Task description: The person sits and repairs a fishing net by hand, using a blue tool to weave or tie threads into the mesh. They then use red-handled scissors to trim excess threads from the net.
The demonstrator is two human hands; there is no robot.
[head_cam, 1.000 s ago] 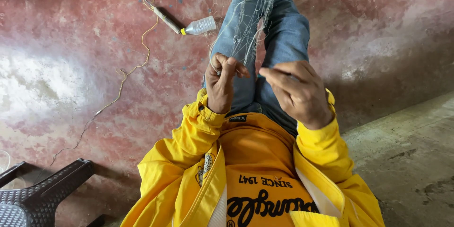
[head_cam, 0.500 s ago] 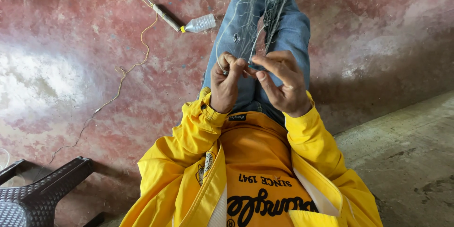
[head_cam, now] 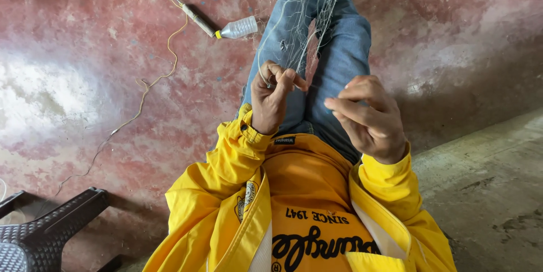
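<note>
Net [head_cam: 305, 17] drapes the legs [head_cam: 339, 51]; bare floor [head_cam: 85, 79] lies left.

The fine net [head_cam: 308, 17] runs off the top edge at upper centre, and its mesh is too thin to trace against the jeans. The left hand [head_cam: 272, 97] pinches closed, hiding what sits between its fingertips. The right hand [head_cam: 367, 118] curls over its palm. At lower left, the dark stool [head_cam: 48, 232] is cut by the frame's corner

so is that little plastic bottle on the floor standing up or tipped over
Tipped over. The plastic bottle lies on its side on the red floor, its yellow cap pointing left.
</note>
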